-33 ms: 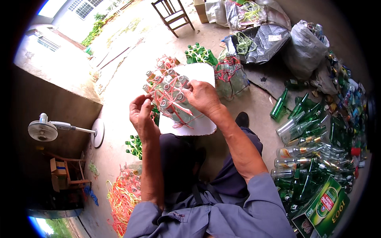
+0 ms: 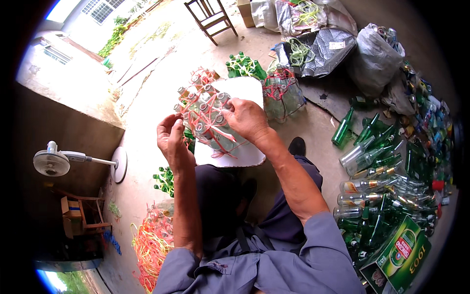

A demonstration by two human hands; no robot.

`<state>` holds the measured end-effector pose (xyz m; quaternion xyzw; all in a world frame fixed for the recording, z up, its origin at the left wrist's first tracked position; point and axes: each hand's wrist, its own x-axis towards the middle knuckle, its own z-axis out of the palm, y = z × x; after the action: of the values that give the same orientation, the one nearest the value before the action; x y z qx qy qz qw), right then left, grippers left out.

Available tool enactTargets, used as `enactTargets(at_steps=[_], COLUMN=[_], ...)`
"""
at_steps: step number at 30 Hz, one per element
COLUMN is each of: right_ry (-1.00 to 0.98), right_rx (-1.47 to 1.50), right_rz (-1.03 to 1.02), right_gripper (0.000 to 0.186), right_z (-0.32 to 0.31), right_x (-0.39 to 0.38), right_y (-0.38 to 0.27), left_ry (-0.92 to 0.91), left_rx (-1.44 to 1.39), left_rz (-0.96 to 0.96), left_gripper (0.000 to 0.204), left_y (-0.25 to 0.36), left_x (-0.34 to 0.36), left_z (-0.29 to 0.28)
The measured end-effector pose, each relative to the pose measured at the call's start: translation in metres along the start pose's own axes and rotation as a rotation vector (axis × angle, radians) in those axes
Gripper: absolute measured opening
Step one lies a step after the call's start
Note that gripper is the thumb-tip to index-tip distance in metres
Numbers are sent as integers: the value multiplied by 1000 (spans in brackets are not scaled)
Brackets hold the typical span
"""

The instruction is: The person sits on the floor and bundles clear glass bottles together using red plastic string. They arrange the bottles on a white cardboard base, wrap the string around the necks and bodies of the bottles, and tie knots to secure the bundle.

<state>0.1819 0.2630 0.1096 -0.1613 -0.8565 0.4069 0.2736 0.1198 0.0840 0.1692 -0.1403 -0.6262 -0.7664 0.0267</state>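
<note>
Before me a bundle of clear glass bottles [image 2: 208,115] stands close together, necks up, on a white board-topped surface [image 2: 249,90]. Pink plastic twine [image 2: 215,128] criss-crosses between the necks, with loose ends hanging over the near side. My left hand [image 2: 174,142] is at the bundle's left edge, thumb and fingers pinched at a strand of the twine. At the right edge, my right hand [image 2: 247,120] has its fingers closed at the twine beside a bottle neck; the fingertips are partly hidden.
Tied green bottles [image 2: 245,66] and another clear bundle [image 2: 284,95] stand behind the board. Loose bottles [image 2: 367,186] and a green carton [image 2: 399,255] cover the right floor. A twine heap [image 2: 152,245] lies at left, near a fan [image 2: 51,161]. A wooden chair [image 2: 210,19] stands far off.
The whole view has shifted slightly, moving the scene a little left. Both hands keep nearly the same place at the bottle bundle.
</note>
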Motion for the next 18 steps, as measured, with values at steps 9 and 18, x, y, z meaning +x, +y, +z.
enactTargets(at_steps=[9,18], right_ry=[-28,46], right_rx=[-41,-74], right_rz=[33,31], right_gripper=[41,45], right_z=[11,15], right_x=[3,-4], right_y=[-11,-17], left_ry=[120,282], left_rx=[159,703], left_rz=[10,435], left_gripper=[40,44], left_y=[-74,-112], left_x=[60,70], left_z=[-9,-10])
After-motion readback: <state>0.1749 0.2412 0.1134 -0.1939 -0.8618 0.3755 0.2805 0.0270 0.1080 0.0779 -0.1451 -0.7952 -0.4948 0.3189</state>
